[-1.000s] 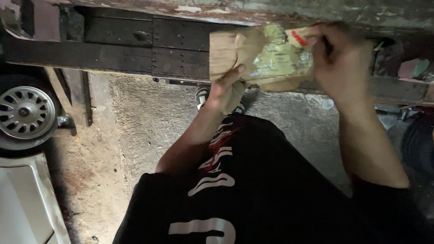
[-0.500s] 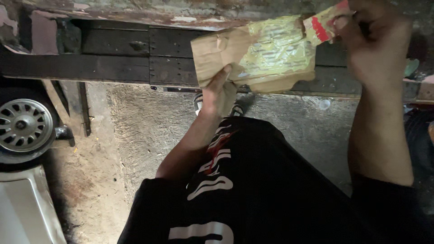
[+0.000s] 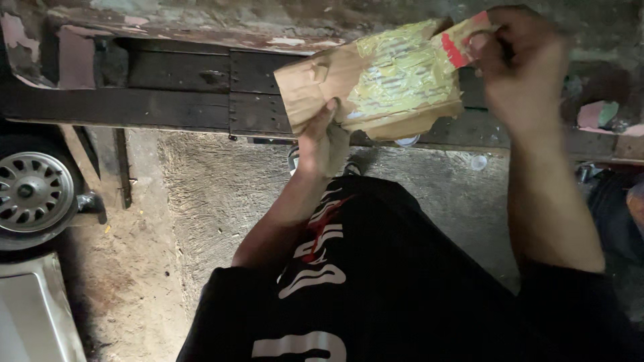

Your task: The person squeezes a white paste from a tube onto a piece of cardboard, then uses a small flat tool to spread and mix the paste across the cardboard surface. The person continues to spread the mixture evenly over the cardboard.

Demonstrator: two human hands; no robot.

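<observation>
The brown paper package (image 3: 349, 84), wrapped in yellowish tape, is being held up in the air before the dark wooden beam (image 3: 134, 107), higher and further right than a moment ago. The left hand (image 3: 323, 137) is gripping its lower edge, thumb pressed on the front. The right hand (image 3: 520, 64) has risen to the top right corner, its grip pinching the red-marked tape end (image 3: 463, 37), now pulled out from the package. Below are the concrete floor (image 3: 201, 194) and a car wheel (image 3: 33, 194) at left.
</observation>
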